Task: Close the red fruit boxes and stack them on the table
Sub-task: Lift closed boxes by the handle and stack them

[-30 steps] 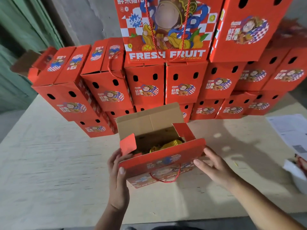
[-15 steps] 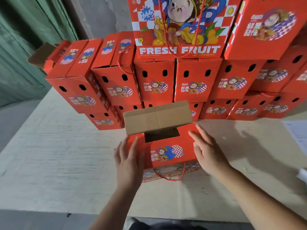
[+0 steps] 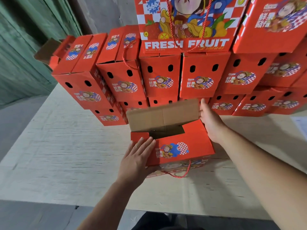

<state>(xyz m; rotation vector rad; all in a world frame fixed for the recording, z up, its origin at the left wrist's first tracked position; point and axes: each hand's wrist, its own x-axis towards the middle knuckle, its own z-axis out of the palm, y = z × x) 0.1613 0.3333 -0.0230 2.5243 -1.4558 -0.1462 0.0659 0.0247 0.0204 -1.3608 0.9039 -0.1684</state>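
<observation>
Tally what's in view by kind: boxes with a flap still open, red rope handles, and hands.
Boxes with a flap open: 2
Red rope handles: 3
Hands: 2, left hand and right hand
Total: 7

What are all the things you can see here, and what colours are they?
open box: one, red, near table edge, front flap down
back flap: one, brown cardboard, standing up
rope handle: one, red, on the box's front
stacked boxes: many, red, piled behind the open box
table: one, pale wood
paper: white, far right edge
left hand: flat on the box's left corner
right hand: touching the back flap's right end
</observation>
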